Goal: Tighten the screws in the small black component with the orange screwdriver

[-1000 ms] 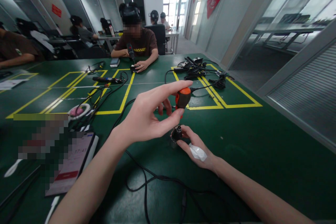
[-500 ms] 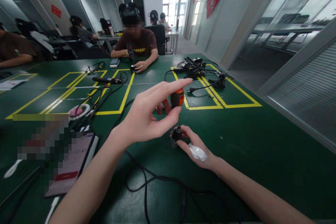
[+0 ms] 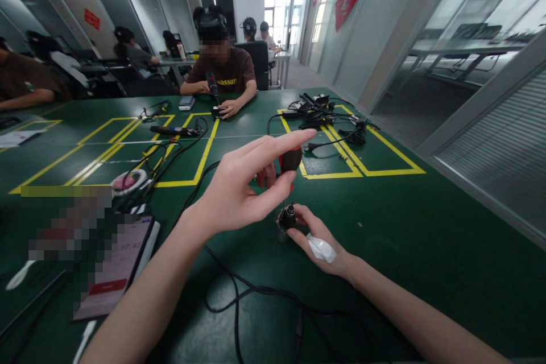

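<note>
Between the thumb and fingers of my left hand (image 3: 251,182) is the black and orange handle of a screwdriver (image 3: 290,160), upright, with the index finger stretched over its top. A thin shaft runs down from it behind a small black cylindrical part (image 3: 288,215) with a metal tip. My right hand (image 3: 318,236) is closed round that part, low over the green table (image 3: 405,227). Something clear shows under the part. White tape (image 3: 322,248) sticks to the back of my right hand.
Black cables (image 3: 256,289) loop across the table in front of me. A phone (image 3: 115,273) and a tape roll (image 3: 128,182) lie at left. Tangled black cables (image 3: 313,111) lie farther back. A person (image 3: 226,68) across the table holds a power screwdriver (image 3: 212,85).
The handle has turned between my left fingers: its orange patch now faces another way and more black shows. My left index fingertip has shifted slightly right. My right hand stays in place.
</note>
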Demonstrator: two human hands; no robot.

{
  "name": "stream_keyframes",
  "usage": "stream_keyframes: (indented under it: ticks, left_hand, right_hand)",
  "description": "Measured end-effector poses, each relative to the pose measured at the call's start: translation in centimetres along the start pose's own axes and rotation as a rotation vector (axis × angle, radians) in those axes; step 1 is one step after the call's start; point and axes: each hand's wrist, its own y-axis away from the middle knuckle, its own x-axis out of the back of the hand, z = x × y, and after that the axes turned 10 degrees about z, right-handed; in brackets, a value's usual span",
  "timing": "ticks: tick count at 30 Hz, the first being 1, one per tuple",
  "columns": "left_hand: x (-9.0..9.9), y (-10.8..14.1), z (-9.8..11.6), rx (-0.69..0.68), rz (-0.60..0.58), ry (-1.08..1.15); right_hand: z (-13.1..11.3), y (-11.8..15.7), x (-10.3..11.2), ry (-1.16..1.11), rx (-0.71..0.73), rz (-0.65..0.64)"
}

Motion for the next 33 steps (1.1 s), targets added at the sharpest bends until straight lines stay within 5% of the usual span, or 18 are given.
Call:
stream_keyframes:
  ticks: [33]
  left_hand:
    - [-0.21,0.22,-0.41,0.021,0.021,0.005]
  right_hand:
    - [-0.08,-0.11,-0.05,-0.001,0.008,0.004]
